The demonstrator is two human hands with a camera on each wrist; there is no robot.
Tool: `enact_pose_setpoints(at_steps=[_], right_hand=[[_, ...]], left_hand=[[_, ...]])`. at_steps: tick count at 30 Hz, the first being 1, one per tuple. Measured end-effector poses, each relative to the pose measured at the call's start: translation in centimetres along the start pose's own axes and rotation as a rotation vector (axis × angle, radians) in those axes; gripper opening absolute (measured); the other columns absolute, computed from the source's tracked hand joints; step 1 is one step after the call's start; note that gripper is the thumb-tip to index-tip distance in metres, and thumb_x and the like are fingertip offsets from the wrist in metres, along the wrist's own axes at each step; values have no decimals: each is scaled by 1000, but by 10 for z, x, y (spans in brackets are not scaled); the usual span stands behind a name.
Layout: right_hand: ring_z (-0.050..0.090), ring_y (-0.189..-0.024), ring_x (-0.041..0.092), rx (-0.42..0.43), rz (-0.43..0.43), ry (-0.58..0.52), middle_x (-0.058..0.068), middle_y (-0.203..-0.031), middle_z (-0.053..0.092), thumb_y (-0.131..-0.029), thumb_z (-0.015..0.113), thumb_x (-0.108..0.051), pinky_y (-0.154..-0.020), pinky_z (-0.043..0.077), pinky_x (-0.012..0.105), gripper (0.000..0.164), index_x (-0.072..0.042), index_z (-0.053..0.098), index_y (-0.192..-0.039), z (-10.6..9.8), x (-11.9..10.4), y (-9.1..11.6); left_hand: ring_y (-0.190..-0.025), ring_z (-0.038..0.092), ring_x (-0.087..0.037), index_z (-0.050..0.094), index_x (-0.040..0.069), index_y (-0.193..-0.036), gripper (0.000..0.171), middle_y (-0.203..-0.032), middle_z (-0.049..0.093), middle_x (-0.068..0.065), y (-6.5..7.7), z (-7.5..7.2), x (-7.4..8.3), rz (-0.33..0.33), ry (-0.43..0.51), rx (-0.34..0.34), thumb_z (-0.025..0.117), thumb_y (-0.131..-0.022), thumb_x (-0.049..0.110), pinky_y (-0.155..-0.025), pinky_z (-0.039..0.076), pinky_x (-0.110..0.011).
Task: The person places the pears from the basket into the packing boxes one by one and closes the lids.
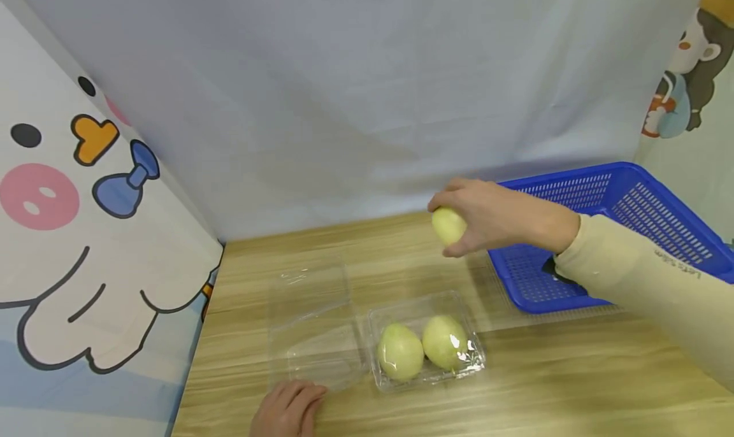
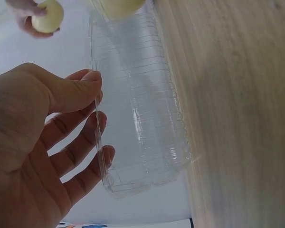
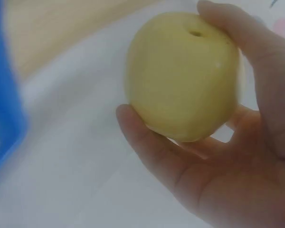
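**Hazards on hand: loose fruit, light tray**

Desk (image 1: 573, 373): smooth wood; a dropped fruit would likely roll.

Blue basket (image 1: 631, 195): far right, behind the right arm; a sleeve could drag it.

Clear clamshell tray (image 1: 427, 367): near centre, lid open to the left, two pears (image 1: 421, 351) inside; light, liable to skid if bumped.

Right hand (image 1: 493, 217): grip curled round a third pear (image 3: 180, 76), held in the air above and beyond the tray; a slack hold risks a bruising fall.

Left hand (image 2: 42, 142): fingers spread, touching the lid edge; it may not steady the tray.
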State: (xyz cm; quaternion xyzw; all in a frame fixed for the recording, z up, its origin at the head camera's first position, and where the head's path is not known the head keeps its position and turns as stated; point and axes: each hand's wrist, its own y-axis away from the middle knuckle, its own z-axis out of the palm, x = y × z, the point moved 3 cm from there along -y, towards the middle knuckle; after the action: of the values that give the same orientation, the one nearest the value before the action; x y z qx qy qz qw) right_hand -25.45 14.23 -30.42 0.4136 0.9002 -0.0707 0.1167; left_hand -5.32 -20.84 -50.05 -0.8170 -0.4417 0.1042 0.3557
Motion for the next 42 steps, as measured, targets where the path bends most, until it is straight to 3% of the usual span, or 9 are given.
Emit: enact_pose_setpoints(at_steps=[5, 11, 16, 21, 25, 32, 38, 42], right_hand=[[70, -112, 31, -22, -134, -100, 16, -136, 65, -77, 91, -35, -90, 64, 44, 68, -9, 68, -136, 34, -50, -15], [69, -116, 26, -59, -312, -170, 13, -139, 64, -78, 91, -37, -96, 62, 37, 68, -12, 68, -138, 89, -97, -28], [66, -124, 23, -132, -385, -215, 10, -146, 61, -81, 88, -39, -97, 58, 27, 68, -16, 67, -141, 127, -129, -41], [65, -126, 21, -163, -358, -217, 8, -147, 62, -84, 88, -41, -94, 57, 23, 67, -18, 66, -143, 148, -148, -58], [64, -119, 12, -229, -317, -190, 2, -145, 63, -83, 88, -42, -87, 54, 18, 66, -21, 67, -142, 166, -156, -69], [63, -110, 7, -281, -338, -103, 1, -138, 66, -84, 88, -43, -83, 49, 15, 63, -20, 69, -139, 189, -163, -76], [64, -119, 12, -413, -220, -15, -1, -136, 68, -86, 85, -48, -95, 56, 25, 62, -23, 69, -140, 194, -166, -72], [63, -126, 15, -448, -183, 17, -2, -140, 67, -87, 84, -51, -103, 57, 30, 63, -26, 68, -142, 193, -167, -71]], left_hand=[[-71, 67, -11, 80, 17, -87, 55, -82, 73, 5, 3, 0, -1, -5, -12, 5, 39, -116, 40, -66, 55, -22], [-73, 67, -12, 78, 17, -91, 54, -85, 72, 4, 7, 1, -2, 10, -32, -18, 36, -117, 38, -67, 55, -23], [-74, 66, -10, 78, 18, -93, 57, -86, 71, 6, 10, 2, -2, 5, -51, -67, 31, -117, 39, -68, 54, -22], [-77, 65, -9, 78, 20, -93, 59, -89, 70, 9, 9, 2, -1, -27, -86, -82, 30, -117, 42, -70, 54, -21], [-80, 65, -8, 78, 22, -92, 59, -91, 70, 11, 7, 1, 2, -56, -90, -85, 29, -117, 44, -72, 53, -20], [-82, 65, -8, 78, 21, -90, 61, -91, 71, 11, 5, 0, 3, -62, -90, -89, 28, -116, 44, -73, 54, -18], [-81, 65, -9, 79, 22, -92, 62, -90, 72, 10, 6, -2, 2, -84, -98, -77, 27, -116, 44, -71, 54, -21], [-81, 65, -8, 79, 23, -92, 61, -90, 71, 11, 6, -2, 1, -86, -98, -75, 27, -116, 44, -71, 53, -20]])
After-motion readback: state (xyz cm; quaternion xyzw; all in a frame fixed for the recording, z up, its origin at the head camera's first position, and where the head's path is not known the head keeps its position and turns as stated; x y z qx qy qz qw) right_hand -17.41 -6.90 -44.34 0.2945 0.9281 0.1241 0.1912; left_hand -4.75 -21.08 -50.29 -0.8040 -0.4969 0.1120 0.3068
